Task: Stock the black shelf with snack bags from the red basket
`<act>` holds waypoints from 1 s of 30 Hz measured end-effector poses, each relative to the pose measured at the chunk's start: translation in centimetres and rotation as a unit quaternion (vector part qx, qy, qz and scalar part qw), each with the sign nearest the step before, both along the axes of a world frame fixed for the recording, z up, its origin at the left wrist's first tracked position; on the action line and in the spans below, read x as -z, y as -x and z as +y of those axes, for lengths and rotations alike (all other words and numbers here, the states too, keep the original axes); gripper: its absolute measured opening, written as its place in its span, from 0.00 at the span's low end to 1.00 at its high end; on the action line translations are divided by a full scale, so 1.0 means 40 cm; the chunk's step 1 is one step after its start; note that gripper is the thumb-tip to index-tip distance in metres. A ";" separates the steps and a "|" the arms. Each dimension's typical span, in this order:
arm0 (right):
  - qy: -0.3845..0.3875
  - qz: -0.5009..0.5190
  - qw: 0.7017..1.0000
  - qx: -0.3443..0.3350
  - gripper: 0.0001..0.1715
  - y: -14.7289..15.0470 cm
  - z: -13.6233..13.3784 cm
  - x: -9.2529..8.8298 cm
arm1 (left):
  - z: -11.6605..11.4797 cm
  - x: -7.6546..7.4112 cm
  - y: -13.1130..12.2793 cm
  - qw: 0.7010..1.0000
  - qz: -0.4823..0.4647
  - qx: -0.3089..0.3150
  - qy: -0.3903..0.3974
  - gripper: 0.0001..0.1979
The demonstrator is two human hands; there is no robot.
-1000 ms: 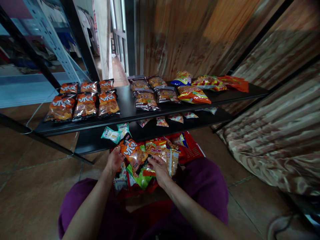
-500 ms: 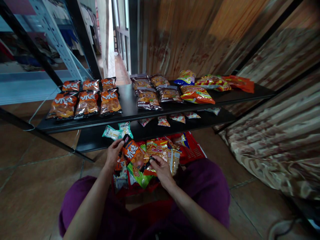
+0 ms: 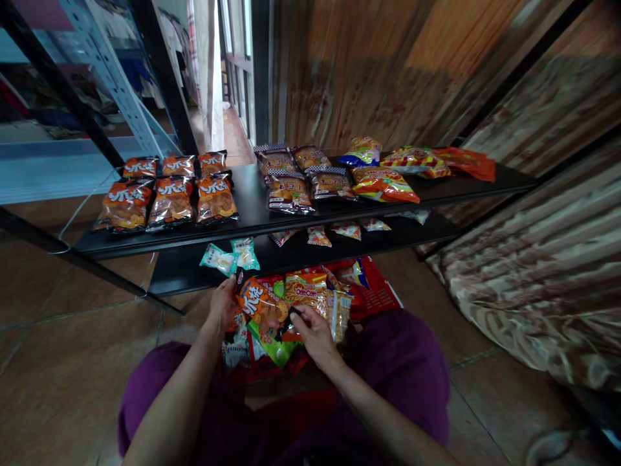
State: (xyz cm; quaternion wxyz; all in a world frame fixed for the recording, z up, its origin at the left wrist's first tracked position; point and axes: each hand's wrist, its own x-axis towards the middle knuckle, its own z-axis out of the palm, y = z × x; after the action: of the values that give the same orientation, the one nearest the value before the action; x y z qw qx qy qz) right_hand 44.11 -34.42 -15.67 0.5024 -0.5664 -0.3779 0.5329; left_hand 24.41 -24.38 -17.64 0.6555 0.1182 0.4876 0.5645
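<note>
An orange and black snack bag [image 3: 261, 303] is held between my two hands above a red basket [image 3: 383, 291] full of mixed snack packs. My left hand [image 3: 224, 301] pinches its upper left end. At its lower right end, my right hand [image 3: 311, 331] grips the black edge. Beneath the bag lie a green packet [image 3: 277, 349] and a clear and orange noodle-like snack pack [image 3: 306, 288]. Similar orange bags [image 3: 169, 204] stand in two rows at the left of the upper black shelf [image 3: 247, 194].
Brown snack bags [image 3: 290, 191] and red-yellow bags [image 3: 383, 184] sit farther right on the upper shelf. Teal packets [image 3: 246, 254] and small packs [image 3: 319, 235] lie on the lower shelf. Black rack posts frame both sides, with a patterned curtain [image 3: 524, 259] at right.
The orange bag has turned its front more toward the camera and dropped slightly at its left end, along with my left hand. My right hand keeps its hold.
</note>
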 end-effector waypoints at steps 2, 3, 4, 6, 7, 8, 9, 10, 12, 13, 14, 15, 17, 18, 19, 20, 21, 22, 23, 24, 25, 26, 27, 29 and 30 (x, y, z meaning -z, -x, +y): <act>-0.004 0.007 1.000 0.014 0.23 0.004 0.002 -0.010 | 0.003 0.003 -0.003 1.000 -0.012 0.005 0.002 0.11; -0.003 0.013 1.000 0.024 0.24 0.006 0.004 -0.015 | 0.003 0.002 -0.005 1.000 -0.015 0.008 0.003 0.11; 0.001 0.021 0.999 0.038 0.24 0.007 0.006 -0.020 | 0.004 0.000 -0.007 1.000 -0.015 0.012 0.004 0.11; 0.011 0.039 0.997 0.070 0.24 0.009 0.011 -0.029 | 0.002 -0.005 -0.012 1.000 -0.003 0.025 0.009 0.10; 0.016 0.047 0.995 0.087 0.24 0.009 0.014 -0.032 | 0.000 -0.007 -0.016 0.999 0.008 0.033 0.014 0.10; 0.019 0.052 0.993 0.102 0.23 0.009 0.018 -0.034 | -0.002 -0.008 -0.019 0.999 0.022 0.042 0.019 0.09; 0.020 0.053 0.992 0.114 0.23 0.007 0.023 -0.034 | -0.005 -0.008 -0.023 0.998 0.038 0.053 0.024 0.09; 0.019 0.053 0.991 0.124 0.23 0.005 0.028 -0.032 | -0.008 -0.007 -0.026 0.996 0.056 0.058 0.027 0.09; 0.013 0.044 0.990 0.131 0.22 -0.003 0.037 -0.026 | -0.012 -0.005 -0.029 0.994 0.100 0.035 0.031 0.09; 0.004 0.034 0.991 0.130 0.21 -0.008 0.041 -0.022 | -0.014 -0.005 -0.029 0.992 0.121 0.015 0.033 0.10; -0.008 0.016 0.992 0.127 0.20 -0.013 0.044 -0.019 | -0.015 -0.007 -0.029 0.990 0.136 0.000 0.036 0.10; -0.026 -0.011 0.992 0.123 0.18 -0.019 0.045 -0.018 | -0.017 -0.010 -0.028 0.989 0.143 -0.004 0.039 0.11; -0.081 -0.102 0.986 0.109 0.13 -0.027 0.041 -0.019 | -0.023 -0.021 -0.027 0.992 0.105 0.059 0.039 0.11; -0.117 -0.161 0.976 0.088 0.10 -0.029 0.036 -0.023 | -0.028 -0.027 -0.028 0.991 0.059 0.113 0.034 0.12; -0.157 -0.221 0.961 0.057 0.08 -0.029 0.029 -0.027 | -0.034 -0.033 -0.031 0.986 0.007 0.163 0.026 0.14; -0.197 -0.277 0.940 0.017 0.08 -0.027 0.021 -0.032 | -0.040 -0.037 -0.035 0.979 -0.042 0.201 0.018 0.16; -0.235 -0.324 0.916 -0.028 0.09 -0.022 0.011 -0.035 | -0.045 -0.039 -0.041 0.971 -0.082 0.224 0.010 0.18; -0.267 -0.360 0.891 -0.071 0.11 -0.015 0.001 -0.037 | -0.049 -0.039 -0.046 0.967 -0.107 0.230 0.005 0.18; -0.294 -0.391 0.866 -0.104 0.12 -0.006 -0.010 -0.036 | -0.052 -0.039 -0.052 0.969 -0.114 0.219 0.004 0.17; -0.316 -0.417 0.843 -0.124 0.13 0.005 -0.020 -0.033 | -0.053 -0.038 -0.057 0.972 -0.113 0.205 0.009 0.17; -0.332 -0.441 0.823 -0.135 0.13 0.016 -0.030 -0.028 | -0.053 -0.037 -0.061 0.975 -0.111 0.194 0.020 0.17; -0.346 -0.462 0.805 -0.138 0.13 0.027 -0.038 -0.021 | -0.051 -0.037 -0.064 0.977 -0.108 0.184 0.030 0.18; -0.356 -0.482 0.789 -0.137 0.13 0.036 -0.046 -0.013 | -0.049 -0.039 -0.066 0.978 -0.108 0.177 0.038 0.20; -0.374 -0.508 0.764 -0.135 0.11 0.050 -0.056 0.001 | -0.045 -0.044 -0.067 0.978 -0.112 0.170 0.044 0.21; -0.381 -0.515 0.756 -0.136 0.10 0.054 -0.060 0.007 | -0.044 -0.048 -0.067 0.979 -0.113 0.165 0.044 0.21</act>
State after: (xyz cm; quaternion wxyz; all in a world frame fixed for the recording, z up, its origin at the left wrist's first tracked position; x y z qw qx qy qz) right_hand 41.93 -36.82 -15.96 0.3287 -0.4598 -0.8242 0.0353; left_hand 27.11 -26.15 -15.73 0.7954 0.1032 0.4084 0.4358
